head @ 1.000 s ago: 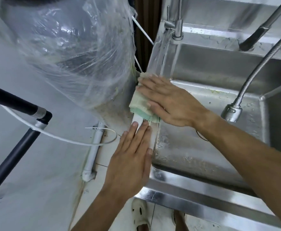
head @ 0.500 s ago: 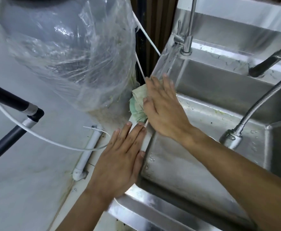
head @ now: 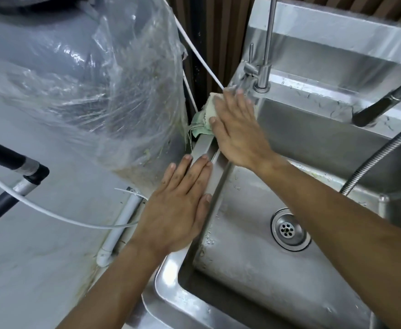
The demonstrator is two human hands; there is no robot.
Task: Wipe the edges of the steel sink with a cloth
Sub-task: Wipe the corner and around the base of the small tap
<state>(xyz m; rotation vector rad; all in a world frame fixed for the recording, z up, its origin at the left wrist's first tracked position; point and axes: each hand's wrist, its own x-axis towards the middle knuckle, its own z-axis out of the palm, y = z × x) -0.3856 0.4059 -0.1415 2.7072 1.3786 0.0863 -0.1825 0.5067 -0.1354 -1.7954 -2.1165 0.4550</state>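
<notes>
Along the left rim of the steel sink [head: 204,148], the cloth [head: 209,110] has been pushed to the far corner under the flat right hand [head: 237,129], while the open left hand [head: 178,205] is rested on the rim, so this edge seems almost wiped.

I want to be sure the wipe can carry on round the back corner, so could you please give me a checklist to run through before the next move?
1. Cloth flat under right hand: ok.
2. Cloth on sink's left rim: ok.
3. Left hand bracing rim, apart from cloth: ok.
4. Small tap stands just ahead: not ok.
5. White tube beside cloth: not ok.
6. Rim behind clean: cannot tell.
</notes>
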